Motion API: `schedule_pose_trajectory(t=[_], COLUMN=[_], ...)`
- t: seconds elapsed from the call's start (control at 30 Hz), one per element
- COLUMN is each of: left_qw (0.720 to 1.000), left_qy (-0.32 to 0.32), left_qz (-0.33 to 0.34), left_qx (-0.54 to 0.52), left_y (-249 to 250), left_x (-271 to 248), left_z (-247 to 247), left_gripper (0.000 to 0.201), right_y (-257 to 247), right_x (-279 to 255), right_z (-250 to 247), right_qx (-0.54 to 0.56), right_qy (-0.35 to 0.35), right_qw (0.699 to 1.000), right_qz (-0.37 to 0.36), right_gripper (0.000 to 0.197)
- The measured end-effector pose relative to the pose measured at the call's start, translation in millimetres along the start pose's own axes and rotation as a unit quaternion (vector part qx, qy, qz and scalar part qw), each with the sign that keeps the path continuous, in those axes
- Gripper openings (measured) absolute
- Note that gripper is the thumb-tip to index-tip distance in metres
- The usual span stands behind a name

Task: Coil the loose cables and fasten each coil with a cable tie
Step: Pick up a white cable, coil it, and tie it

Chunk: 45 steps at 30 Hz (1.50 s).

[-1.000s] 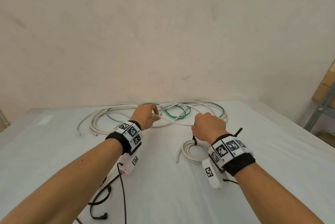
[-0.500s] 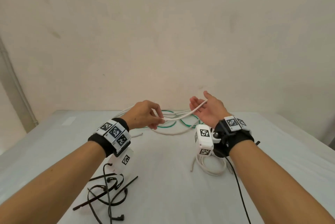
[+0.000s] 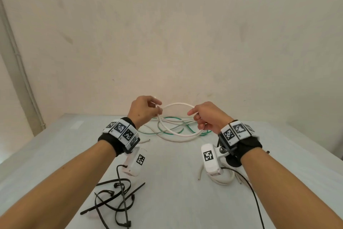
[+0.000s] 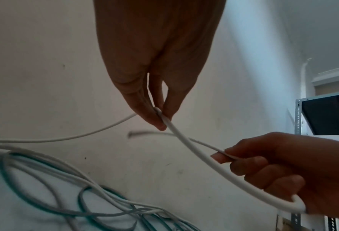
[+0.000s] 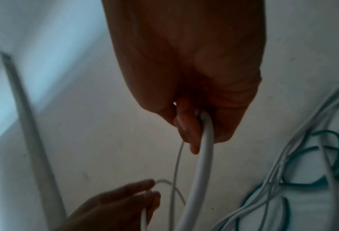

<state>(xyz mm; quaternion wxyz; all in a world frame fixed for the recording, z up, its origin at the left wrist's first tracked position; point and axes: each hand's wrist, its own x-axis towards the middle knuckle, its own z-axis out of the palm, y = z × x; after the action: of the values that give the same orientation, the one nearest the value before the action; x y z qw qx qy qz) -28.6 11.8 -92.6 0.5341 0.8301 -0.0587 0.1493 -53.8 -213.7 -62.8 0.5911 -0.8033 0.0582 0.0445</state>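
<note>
A white cable (image 3: 177, 104) arches in the air between both hands above the white table (image 3: 176, 201). My left hand (image 3: 146, 111) pinches it near its end, seen close in the left wrist view as fingertips (image 4: 158, 118) on the white cable (image 4: 192, 150). My right hand (image 3: 206, 117) curls its fingers round the cable's other side; the right wrist view shows the cable (image 5: 204, 150) leaving the fist. From the hands the cable falls into a loose tangle with a green cable (image 3: 191, 130) at the table's far middle.
Several black cable ties (image 3: 113, 199) lie at the near left. A small white coil (image 3: 225, 179) rests on the table under my right wrist. A wall rises just behind the table. A metal shelf (image 4: 322, 115) stands at the right.
Both hands have risen above the table. The right hand, open with the cable across its palm half a second ago, has turned over and curled round it, forming a loop.
</note>
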Motion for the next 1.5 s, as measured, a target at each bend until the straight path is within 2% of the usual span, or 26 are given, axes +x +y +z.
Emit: schedule_pose_trajectory(t=[0.1,0.2,0.23,0.3,0.37,0.47,0.63,0.77,0.87,0.97,1.03,1.1,1.17,1.23,1.33,1.5], left_qw=[0.998,0.999,0.999,1.0,0.996,0.976,0.975,0.975,0.978,0.973,0.971,0.979,0.986,0.988,0.989,0.986], left_qy=[0.049,0.049,0.042,0.02,-0.019,-0.068,-0.11,-0.147,-0.145,-0.123,-0.111,-0.098,-0.091,-0.092,-0.106,-0.125], left_qz=[0.011,0.021,0.015,0.004,-0.014,-0.027,0.014,0.024,0.028,-0.027,-0.04,-0.023,-0.002,0.003,0.001,-0.044], left_qx=[-0.022,0.008,0.01,-0.016,-0.091,-0.204,-0.191,-0.167,-0.144,-0.193,-0.206,-0.177,-0.143,-0.125,-0.099,-0.102], left_y=[3.0,1.1,0.6,-0.4,0.4,6.2,17.2,21.0,22.4,23.6,26.8,30.8,33.6,34.7,35.5,33.1], left_x=[0.5,-1.1,-1.9,-3.6,-7.9,-15.4,-22.6,-28.1,-31.5,-29.8,-28.9,-28.4,-27.3,-24.6,-23.2,-26.2], left_z=[3.5,3.4,3.1,2.2,1.3,-1.6,-3.1,-0.2,6.6,12.1,12.9,11.4,8.3,5.3,2.9,0.9], left_gripper=[0.029,0.047,0.043,0.024,0.015,0.017,0.019,0.02,0.021,0.023,0.023,0.023,0.023,0.026,0.037,0.038], right_y=[-3.4,-5.8,-6.7,-9.1,-11.6,-14.3,-14.8,-9.0,-5.0,-0.6,1.1,0.9,-0.9,-2.8,-4.0,-3.5], right_x=[-3.8,-6.7,-7.9,-10.1,-11.0,-11.2,-10.8,-6.8,-1.4,1.9,1.9,2.9,5.0,6.6,8.6,13.3], right_z=[5.7,7.8,8.9,10.9,12.7,16.8,23.3,28.3,30.2,29.7,30.2,29.5,26.4,20.8,14.2,16.8], right_qx=[-0.066,-0.077,-0.076,-0.08,-0.106,-0.184,-0.239,-0.162,-0.145,-0.157,-0.134,-0.078,-0.036,-0.066,-0.093,-0.046], right_qy=[0.013,-0.027,-0.048,-0.08,-0.098,-0.111,-0.132,-0.08,-0.009,0.039,0.047,0.03,-0.002,-0.007,0.039,0.129], right_qw=[0.998,0.996,0.995,0.992,0.985,0.968,0.947,0.961,0.956,0.947,0.951,0.962,0.973,0.97,0.957,0.946], right_qz=[-0.02,-0.026,-0.034,-0.062,-0.093,-0.131,-0.167,-0.211,-0.255,-0.276,-0.273,-0.259,-0.229,-0.232,-0.273,-0.294], right_gripper=[0.03,0.032,0.032,0.033,0.033,0.033,0.033,0.026,0.017,0.021,0.033,0.038,0.032,0.024,0.017,0.014])
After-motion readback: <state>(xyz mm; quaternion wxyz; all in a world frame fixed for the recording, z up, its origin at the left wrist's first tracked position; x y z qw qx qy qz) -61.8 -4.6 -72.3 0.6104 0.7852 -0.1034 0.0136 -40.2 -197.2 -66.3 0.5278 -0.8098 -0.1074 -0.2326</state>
